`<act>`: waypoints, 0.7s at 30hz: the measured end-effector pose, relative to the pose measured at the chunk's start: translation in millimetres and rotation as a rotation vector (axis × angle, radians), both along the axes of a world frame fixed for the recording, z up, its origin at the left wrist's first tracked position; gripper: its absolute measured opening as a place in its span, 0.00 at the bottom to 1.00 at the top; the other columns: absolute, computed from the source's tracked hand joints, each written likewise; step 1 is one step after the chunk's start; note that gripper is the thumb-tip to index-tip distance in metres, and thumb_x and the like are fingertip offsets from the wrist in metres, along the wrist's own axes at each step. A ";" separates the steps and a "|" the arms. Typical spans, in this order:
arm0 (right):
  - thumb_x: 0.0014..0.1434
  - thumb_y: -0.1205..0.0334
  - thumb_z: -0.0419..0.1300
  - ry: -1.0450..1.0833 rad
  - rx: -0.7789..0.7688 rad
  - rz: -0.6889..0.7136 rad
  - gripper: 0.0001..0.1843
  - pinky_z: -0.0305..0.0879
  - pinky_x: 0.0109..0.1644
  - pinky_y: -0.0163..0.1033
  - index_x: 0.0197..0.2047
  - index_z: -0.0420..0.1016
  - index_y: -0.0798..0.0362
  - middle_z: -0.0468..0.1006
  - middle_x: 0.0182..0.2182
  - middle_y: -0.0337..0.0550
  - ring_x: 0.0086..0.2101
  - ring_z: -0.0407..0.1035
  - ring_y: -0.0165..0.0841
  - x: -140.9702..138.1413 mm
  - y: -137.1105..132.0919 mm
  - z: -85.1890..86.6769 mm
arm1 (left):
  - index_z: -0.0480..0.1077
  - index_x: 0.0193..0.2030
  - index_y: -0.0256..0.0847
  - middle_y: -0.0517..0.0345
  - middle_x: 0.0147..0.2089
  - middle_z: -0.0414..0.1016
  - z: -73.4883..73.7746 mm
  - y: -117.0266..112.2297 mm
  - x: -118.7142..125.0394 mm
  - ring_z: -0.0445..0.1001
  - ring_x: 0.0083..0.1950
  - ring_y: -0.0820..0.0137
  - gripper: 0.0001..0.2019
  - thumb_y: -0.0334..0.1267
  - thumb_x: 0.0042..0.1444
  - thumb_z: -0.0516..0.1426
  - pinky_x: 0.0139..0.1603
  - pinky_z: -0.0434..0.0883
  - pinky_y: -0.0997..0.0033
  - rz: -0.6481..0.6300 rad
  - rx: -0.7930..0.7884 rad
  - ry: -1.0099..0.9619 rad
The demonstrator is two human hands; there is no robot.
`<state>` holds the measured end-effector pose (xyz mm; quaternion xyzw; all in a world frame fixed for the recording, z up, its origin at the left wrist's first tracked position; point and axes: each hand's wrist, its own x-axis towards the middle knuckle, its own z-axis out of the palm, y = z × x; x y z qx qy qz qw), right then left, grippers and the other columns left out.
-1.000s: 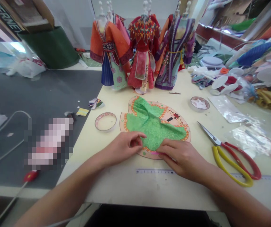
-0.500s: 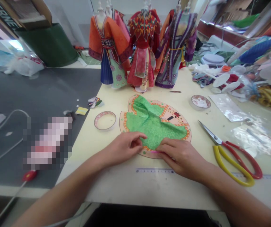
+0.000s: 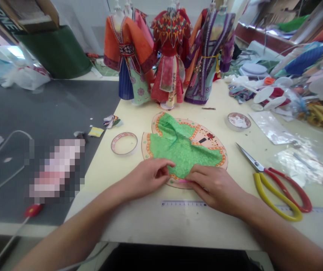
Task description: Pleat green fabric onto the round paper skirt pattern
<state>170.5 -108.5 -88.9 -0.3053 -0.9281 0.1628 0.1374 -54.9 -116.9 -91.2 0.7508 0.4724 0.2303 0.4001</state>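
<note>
A green printed fabric piece with an orange-patterned, pale pink border lies creased on the cream table in front of me. My left hand rests on its near left edge, fingers curled and thumb close to the index finger; what lies under the fingertips is hidden. With fingers and thumb pressed together, my right hand pinches the near border. A small bright pink strip shows on the border by its fingertips. Just below the hands lies a ruler-like strip, partly behind my right hand.
Scissors with one yellow and one red handle lie at right. A tape ring is at left, a round tub at far right. Dressed doll figures stand at the back. Plastic bags and a blurred-out device flank the area.
The view has shifted very slightly. Both hands keep the same places on the fabric piece, with no visible change in grip.
</note>
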 end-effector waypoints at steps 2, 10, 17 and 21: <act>0.63 0.62 0.48 -0.010 -0.002 -0.003 0.13 0.55 0.30 0.35 0.34 0.72 0.55 0.71 0.29 0.43 0.29 0.65 0.29 0.0 0.0 -0.3 | 0.70 0.46 0.42 0.59 0.30 0.74 -0.1 -0.2 -0.1 0.69 0.31 0.71 0.14 0.30 0.52 0.53 0.33 0.66 0.72 -0.010 -0.007 0.019; 0.63 0.63 0.48 -0.006 0.006 -0.002 0.13 0.54 0.29 0.35 0.33 0.72 0.55 0.70 0.28 0.43 0.27 0.64 0.28 -0.3 -0.9 0.2 | 0.68 0.49 0.42 0.60 0.30 0.74 -2.4 -0.3 3.0 0.69 0.31 0.71 0.17 0.29 0.51 0.53 0.35 0.65 0.70 -0.020 0.028 0.042; 0.64 0.62 0.47 -0.018 0.025 0.002 0.15 0.53 0.29 0.35 0.32 0.71 0.55 0.70 0.27 0.43 0.27 0.62 0.28 -0.6 -0.9 0.2 | 0.68 0.48 0.42 0.58 0.31 0.73 -1.5 -1.9 5.7 0.68 0.34 0.68 0.17 0.28 0.50 0.53 0.37 0.65 0.68 0.008 0.171 0.077; 0.63 0.63 0.47 -0.028 0.022 0.001 0.14 0.52 0.28 0.35 0.31 0.71 0.55 0.69 0.27 0.42 0.26 0.62 0.28 -0.9 -0.2 -0.6 | 0.68 0.47 0.42 0.57 0.34 0.75 3.9 -3.8 4.8 0.70 0.36 0.67 0.16 0.27 0.52 0.51 0.40 0.64 0.67 -0.042 0.226 0.086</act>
